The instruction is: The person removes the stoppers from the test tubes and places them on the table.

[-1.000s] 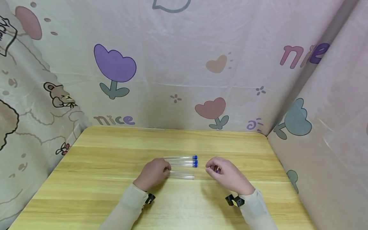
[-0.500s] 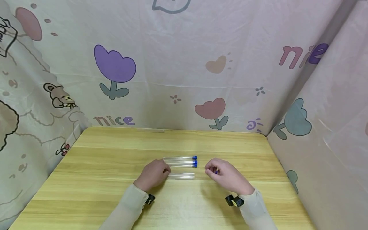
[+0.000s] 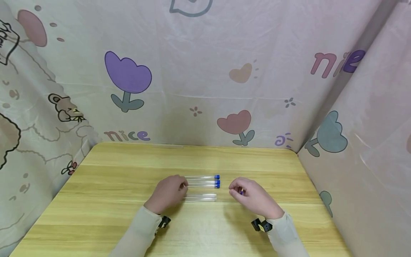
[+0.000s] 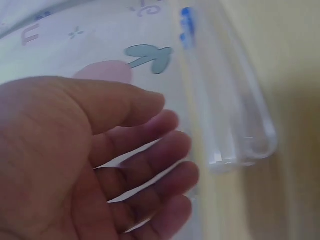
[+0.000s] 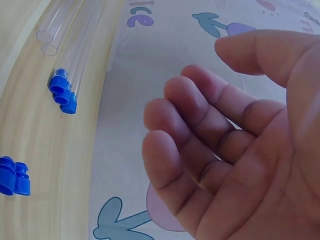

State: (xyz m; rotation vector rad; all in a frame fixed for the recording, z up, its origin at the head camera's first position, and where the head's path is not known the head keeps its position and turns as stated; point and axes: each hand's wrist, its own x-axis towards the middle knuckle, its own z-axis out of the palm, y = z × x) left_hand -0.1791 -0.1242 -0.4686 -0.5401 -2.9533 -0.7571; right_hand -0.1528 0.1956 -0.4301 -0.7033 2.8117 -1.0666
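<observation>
Moved since the earlier frame: left hand (image 3: 167, 194), shifted slightly leftward, so that a little more of the uncapped tubes shows. Right hand (image 3: 253, 196): place practically unchanged.

Capped tubes (image 3: 202, 184), three: clear, slender, lying flat on the wood-grain worktop (image 3: 96, 214) between the two hands. Blue caps (image 3: 217, 184) fitted at their right-hand ends.

Uncapped tubes (image 3: 201, 195), apparently two: clear, lying just on the near side of the capped group and roughly parallel to it. Open ends face right, as the right wrist view shows.

Loose caps (image 5: 22, 179), two visible: blue, side by side on the worktop, near the right hand; mostly hidden by its fingers in the head view.

Governing relation: long axes of both tube groups run left to right, across the gap between the hands. Left hand, the nearer, sits at the left-hand ends; right hand lies beyond the right-hand ends, clearly apart from them.

State of hands: left, fingers relaxed, thumb apart from them, holding nothing; contact with the tubes cannot be told. Right, fingers loosely bent, palm unoccupied, thumb spread away.

Backdrop: pale printed cloth (image 3: 189, 53), hung behind the worktop.
</observation>
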